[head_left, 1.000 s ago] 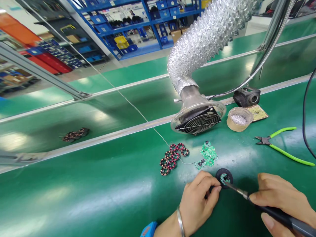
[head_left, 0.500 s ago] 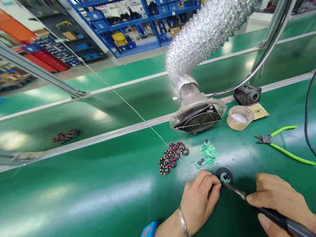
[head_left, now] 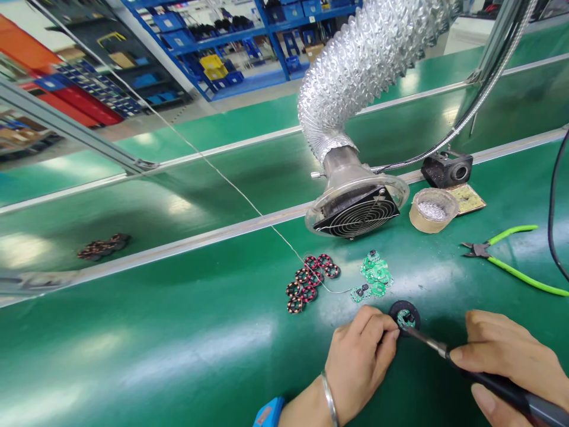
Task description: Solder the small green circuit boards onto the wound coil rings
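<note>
My right hand (head_left: 511, 356) is wrapped round the dark handle of a soldering iron (head_left: 493, 382), which slants up and left. The iron's tip meets a small green circuit board (head_left: 406, 318) that sits inside a black round holder (head_left: 414, 308) on the bench. My left hand (head_left: 362, 359) is closed in a pinch at the holder's lower left edge; whatever lies between thumb and forefinger is hidden. Just behind the hands lie a cluster of green circuit boards (head_left: 377, 274) and several small copper-wound coils (head_left: 308, 293).
A strand of solder wire (head_left: 284, 242) hangs down across the coils. Above the green bench (head_left: 178, 332) hangs a fume extractor (head_left: 360, 216) on a silver duct (head_left: 342, 89). To the right are a tub (head_left: 429, 222), a yellow sponge (head_left: 466, 200), a black iron stand (head_left: 448, 171) and green-handled cutters (head_left: 507, 261).
My right hand and the soldering iron have shifted slightly to the right, the tip staying at the board. My left hand has kept its pinch in the same place.
</note>
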Demonstrator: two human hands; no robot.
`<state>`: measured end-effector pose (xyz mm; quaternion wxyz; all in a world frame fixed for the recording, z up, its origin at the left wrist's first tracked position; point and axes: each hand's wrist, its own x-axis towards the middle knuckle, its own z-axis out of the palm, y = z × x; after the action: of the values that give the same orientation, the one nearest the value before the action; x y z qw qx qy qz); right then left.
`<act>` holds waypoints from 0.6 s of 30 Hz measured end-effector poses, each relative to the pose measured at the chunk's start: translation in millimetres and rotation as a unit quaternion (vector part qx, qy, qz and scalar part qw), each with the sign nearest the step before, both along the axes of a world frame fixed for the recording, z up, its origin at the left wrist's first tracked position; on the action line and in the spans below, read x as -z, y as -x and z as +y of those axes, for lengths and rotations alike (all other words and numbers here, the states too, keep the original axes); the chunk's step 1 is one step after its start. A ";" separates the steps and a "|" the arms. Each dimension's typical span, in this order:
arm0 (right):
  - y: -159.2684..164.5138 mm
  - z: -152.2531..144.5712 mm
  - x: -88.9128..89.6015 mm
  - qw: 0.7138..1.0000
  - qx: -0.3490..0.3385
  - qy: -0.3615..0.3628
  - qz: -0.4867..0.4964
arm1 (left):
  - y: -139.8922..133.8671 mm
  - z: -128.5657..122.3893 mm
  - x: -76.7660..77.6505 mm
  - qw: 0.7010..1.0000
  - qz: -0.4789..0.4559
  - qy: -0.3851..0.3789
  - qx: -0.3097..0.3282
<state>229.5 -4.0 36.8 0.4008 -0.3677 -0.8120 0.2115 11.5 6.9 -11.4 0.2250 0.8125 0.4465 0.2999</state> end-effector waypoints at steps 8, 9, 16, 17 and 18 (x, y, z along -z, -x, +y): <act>-6.4 -3.5 -5.2 0.999 0.030 -0.010 -0.010 | 0.3 -0.4 -0.4 1.000 -0.005 -0.003 0.000; -6.2 -3.1 -4.3 0.999 0.046 -0.013 -0.005 | 0.1 -0.1 -0.7 1.000 -0.005 -0.001 0.001; -2.4 4.9 1.4 0.996 0.068 -0.052 0.038 | -0.8 -0.2 -0.8 1.000 -0.004 -0.001 0.001; -2.0 4.9 -0.5 0.997 0.061 -0.049 0.030 | -0.7 -0.4 -0.7 1.000 -0.004 -0.003 0.001; -1.8 4.2 -2.9 0.998 0.054 -0.040 0.016 | -0.5 -0.7 -0.8 1.000 -0.003 -0.004 0.000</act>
<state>231.2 0.2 39.8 0.4387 -0.3915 -0.7923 0.1629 12.0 6.3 -10.6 0.2230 0.8126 0.4441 0.3046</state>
